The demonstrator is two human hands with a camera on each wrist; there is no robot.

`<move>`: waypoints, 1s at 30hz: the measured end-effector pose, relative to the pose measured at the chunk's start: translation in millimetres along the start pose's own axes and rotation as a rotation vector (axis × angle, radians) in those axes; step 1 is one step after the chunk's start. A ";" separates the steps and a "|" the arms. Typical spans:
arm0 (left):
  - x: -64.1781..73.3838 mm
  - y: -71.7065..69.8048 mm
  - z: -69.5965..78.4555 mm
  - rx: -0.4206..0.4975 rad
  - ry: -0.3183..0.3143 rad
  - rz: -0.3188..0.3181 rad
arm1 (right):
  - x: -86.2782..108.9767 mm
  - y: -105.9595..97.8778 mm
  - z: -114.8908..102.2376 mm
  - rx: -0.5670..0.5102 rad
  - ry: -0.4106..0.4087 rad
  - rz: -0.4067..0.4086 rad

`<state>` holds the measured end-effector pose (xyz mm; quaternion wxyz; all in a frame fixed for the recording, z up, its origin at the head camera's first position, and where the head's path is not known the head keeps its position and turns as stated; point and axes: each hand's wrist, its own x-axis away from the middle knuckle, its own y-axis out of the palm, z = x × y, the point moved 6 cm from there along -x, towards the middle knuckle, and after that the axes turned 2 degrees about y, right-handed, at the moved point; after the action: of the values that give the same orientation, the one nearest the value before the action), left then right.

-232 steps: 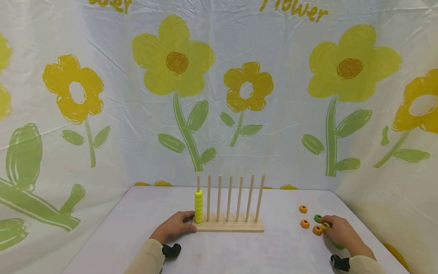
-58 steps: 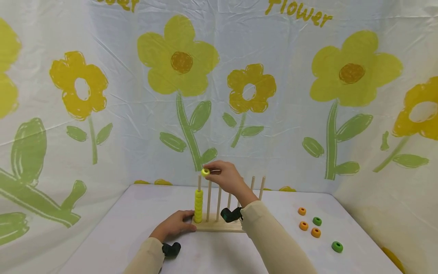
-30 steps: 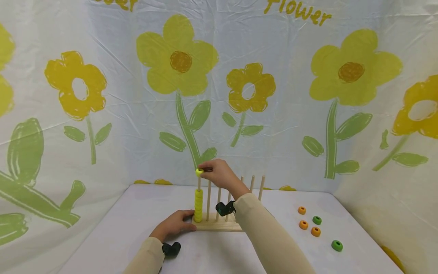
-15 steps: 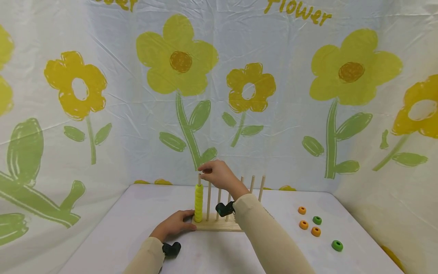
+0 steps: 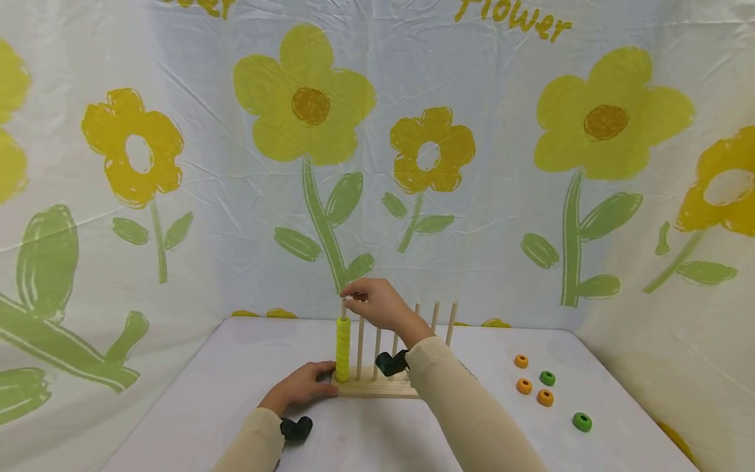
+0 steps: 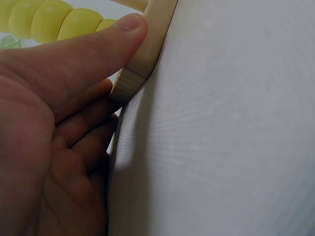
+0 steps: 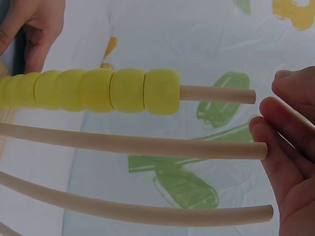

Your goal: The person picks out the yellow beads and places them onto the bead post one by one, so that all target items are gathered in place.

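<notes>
A wooden peg rack (image 5: 377, 389) stands upright on the table, with a row of thin pegs. Its leftmost peg carries a stack of yellow beads (image 5: 343, 351); bare wood shows above the top bead (image 7: 162, 92) in the right wrist view. My left hand (image 5: 299, 387) grips the rack's left end, the thumb (image 6: 98, 51) on the base in the left wrist view and the fingers behind. Just at the tip of the leftmost peg is my right hand (image 5: 383, 305), thumb and fingers apart and holding nothing. The right forearm hides part of the rack.
On the table's right side lie orange beads (image 5: 523, 386) and two green beads, a nearer one (image 5: 582, 421) and a farther one (image 5: 547, 377). A white cloth (image 5: 472, 249) printed with flowers hangs behind the table.
My right hand has brought a yellow bead from the right over to the leftmost peg and let it go. That bead now tops the stack. The left hand keeps its grip.
</notes>
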<state>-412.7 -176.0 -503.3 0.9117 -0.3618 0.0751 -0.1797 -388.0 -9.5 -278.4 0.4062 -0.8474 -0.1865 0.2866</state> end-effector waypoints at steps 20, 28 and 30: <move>3.5 -12.1 -0.4 0.025 -0.006 0.020 | 34.9 -44.8 31.0 0.181 -0.013 0.106; 3.9 -35.8 11.1 -0.029 -0.082 0.067 | 48.7 -75.2 63.1 0.177 0.075 0.163; 2.1 -43.3 16.1 -0.062 -0.058 0.074 | 52.5 -82.6 70.7 0.167 0.096 0.179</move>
<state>-418.3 -195.7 -461.8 0.9078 -0.3921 0.0676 -0.1329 -399.7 110.1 -266.0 0.4565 -0.8366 -0.0660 0.2956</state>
